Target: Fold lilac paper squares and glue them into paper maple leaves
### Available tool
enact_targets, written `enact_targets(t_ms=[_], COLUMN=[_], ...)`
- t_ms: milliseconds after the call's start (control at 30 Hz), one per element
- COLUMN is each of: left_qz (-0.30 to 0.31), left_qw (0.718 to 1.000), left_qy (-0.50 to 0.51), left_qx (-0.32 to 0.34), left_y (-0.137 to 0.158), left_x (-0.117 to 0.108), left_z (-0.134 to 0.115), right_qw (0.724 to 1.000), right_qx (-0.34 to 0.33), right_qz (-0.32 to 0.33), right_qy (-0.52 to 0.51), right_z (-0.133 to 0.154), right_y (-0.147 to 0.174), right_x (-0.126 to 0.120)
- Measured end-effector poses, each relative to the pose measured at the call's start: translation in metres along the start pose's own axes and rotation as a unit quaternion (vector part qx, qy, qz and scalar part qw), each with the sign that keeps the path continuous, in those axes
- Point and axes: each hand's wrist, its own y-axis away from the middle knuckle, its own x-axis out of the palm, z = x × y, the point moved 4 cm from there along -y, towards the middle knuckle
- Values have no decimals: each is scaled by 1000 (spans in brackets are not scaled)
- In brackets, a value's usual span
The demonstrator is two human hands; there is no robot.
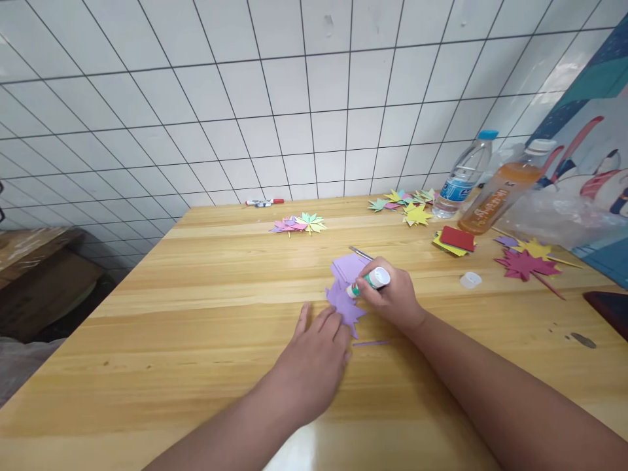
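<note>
Your right hand had its grip clamped around a glue stick, fingers wrapped about the barrel and the white base tipped up toward you, an angle that likely let you steer the working end along the paper. That end was down at the upper part of a purple paper leaf; whether it actually met the surface was too small to tell. Your left hand clamped nothing: its fingers lay apart and flattened, the tips resting on the leaf's lower left, presumably to stop it sliding. The leaf lay flat on the tabletop in front of you, with purple paper sheets just beyond it, a slim tool by their far edge and a narrow purple strip near your left fingers. Off to the right sat a small translucent cap, probably the glue's, set down within easy reach. Red and yellow card squares were stacked past it. Farther back, a blue-capped bottle looked to hold clear liquid, though its level was hard to read, and a white-capped bottle held orange liquid; both were closed and stood near the wall, seemingly out of your way.
</note>
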Motion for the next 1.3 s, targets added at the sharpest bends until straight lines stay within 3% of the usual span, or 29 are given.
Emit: enact_targets(t_ms=[133,300,567,967,1067,1200,1300], left_qz=[-6,-8,-7,-13,-17,-26,-38], left_qw=[1000,1000,999,999,999,999,999], left_qy=[7,-13,-18,-33,-35,-33,-22], left_qx=[1,-17,-26,-11,-4,8,13], left_y=[0,-2,-2,-2,-1,-1,0], left_x=[4,14,16,15,12,7,4], left_z=[-7,-8,-11,-11,-7,-3,-4], right_qw=[996,984,981,983,988,998,998], right_qx=[-46,-57,-40,-34,-12,56,52], right_qz=[81,167,185,149,111,21,-9], right_qy=[-10,12,53,105,108,32,-24], right_z=[9,15,8,-1,-6,-13,-11], right_y=[3,4,3,-1,-4,-5,-2], right_x=[11,27,32,29,24,10,3])
